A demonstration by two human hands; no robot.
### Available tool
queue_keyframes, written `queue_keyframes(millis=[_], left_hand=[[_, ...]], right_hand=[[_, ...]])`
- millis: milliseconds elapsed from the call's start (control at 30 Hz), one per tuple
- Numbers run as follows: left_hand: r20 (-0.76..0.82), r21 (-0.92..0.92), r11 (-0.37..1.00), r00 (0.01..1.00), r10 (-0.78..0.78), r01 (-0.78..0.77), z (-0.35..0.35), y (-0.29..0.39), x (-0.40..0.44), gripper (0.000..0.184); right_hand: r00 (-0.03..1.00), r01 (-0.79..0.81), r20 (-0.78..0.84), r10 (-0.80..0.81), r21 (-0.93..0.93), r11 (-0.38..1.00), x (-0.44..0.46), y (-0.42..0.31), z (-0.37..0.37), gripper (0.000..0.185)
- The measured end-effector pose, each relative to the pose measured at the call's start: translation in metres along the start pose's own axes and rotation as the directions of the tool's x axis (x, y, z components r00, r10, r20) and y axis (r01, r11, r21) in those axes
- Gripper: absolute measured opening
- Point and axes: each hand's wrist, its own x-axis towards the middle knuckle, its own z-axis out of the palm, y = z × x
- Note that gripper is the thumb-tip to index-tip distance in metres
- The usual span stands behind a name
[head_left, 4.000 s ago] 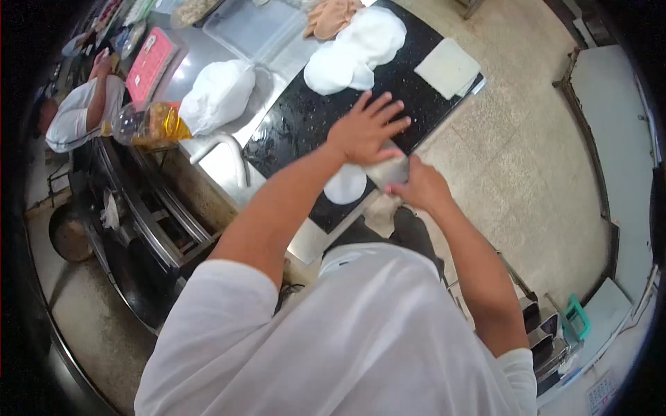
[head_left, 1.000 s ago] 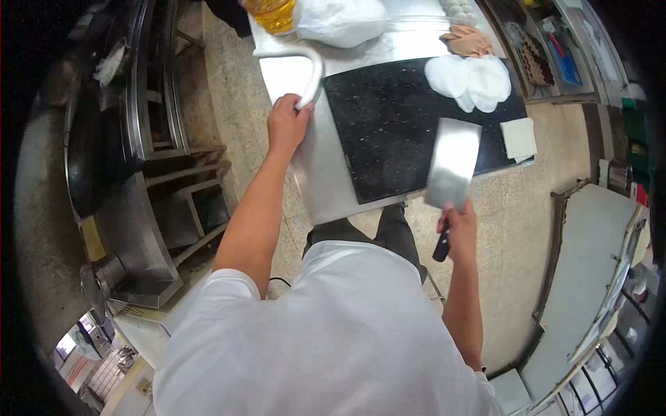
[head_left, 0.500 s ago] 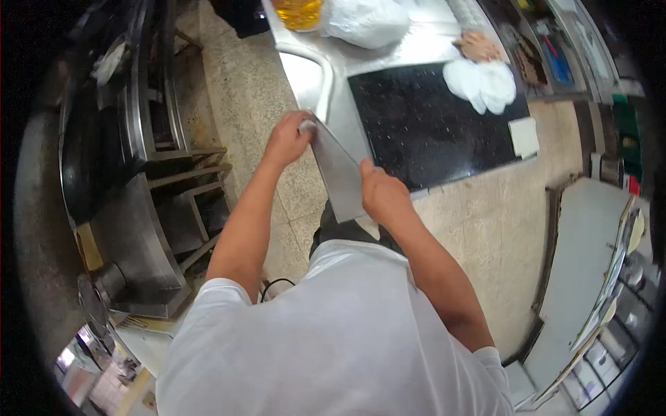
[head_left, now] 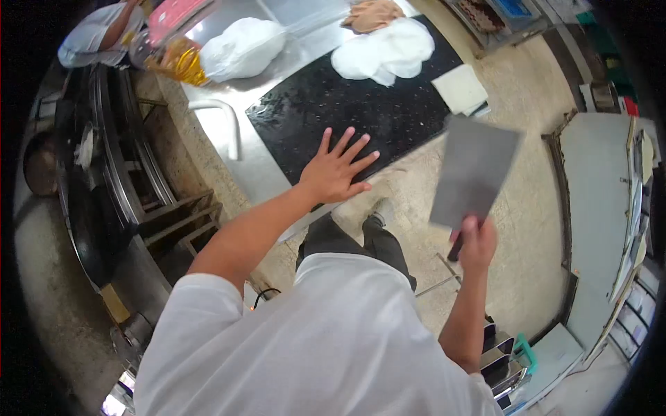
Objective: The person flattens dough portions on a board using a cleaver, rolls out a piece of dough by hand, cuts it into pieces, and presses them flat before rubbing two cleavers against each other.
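The left hand [head_left: 334, 173] is palm down at the near edge of the black board [head_left: 406, 118], its fingers spread wide like a star. The right hand [head_left: 479, 244] curls its fingers around the handle of the big knife [head_left: 477, 170] (the wide blade looks blurry), up over the floor [head_left: 527, 229] beside the board. Soft white rounds [head_left: 385, 52] lie on the board's far side.

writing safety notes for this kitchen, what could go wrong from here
The right hand holds the cleaver out past the board's edge, over the floor; if the grip slipped, it could drop near the person's shoe.

The left hand is spread at the near edge of the black board, so a careless swing back could cut its fingers.

The folded cloth sits at the board's edge and might get knocked off.
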Motion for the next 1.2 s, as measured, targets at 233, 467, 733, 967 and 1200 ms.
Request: queue_keyframes(millis=[233, 467, 733, 967, 1200], left_hand=[[0.058, 0.1, 0.994, 0.998, 0.039, -0.045, -0.002, 0.004, 0.055, 0.07], [-0.049, -0.168, 0.982, 0.996, 0.078, -0.085, -0.011, -0.005, 0.046, 0.071], [0.086, 0.002, 0.924, 0.921, 0.38, -0.382, -0.009, -0.024, 0.068, 0.069], [0.065, 0.033, 0.939, 0.938, 0.34, -0.343, -0.013, -0.015, 0.067, 0.07], [0.205, -0.106, 0.786, 0.76, 0.617, -0.609, -0.007, -0.022, 0.081, 0.073]], right_hand=[[0.877, -0.431, -0.011, 0.48, 0.421, 0.798, 0.186, 0.059, 0.05, 0.026], [0.837, -0.264, 0.343, 0.427, -0.43, 0.863, 0.057, 0.055, 0.083, 0.037], [0.775, -0.078, 0.535, 0.337, -0.449, 0.89, 0.069, 0.068, 0.127, 0.053], [0.794, -0.025, 0.51, 0.332, -0.518, 0.855, 0.051, 0.052, 0.117, 0.056], [0.789, -0.222, 0.335, 0.516, -0.628, 0.746, 0.039, 0.022, 0.134, 0.068]])
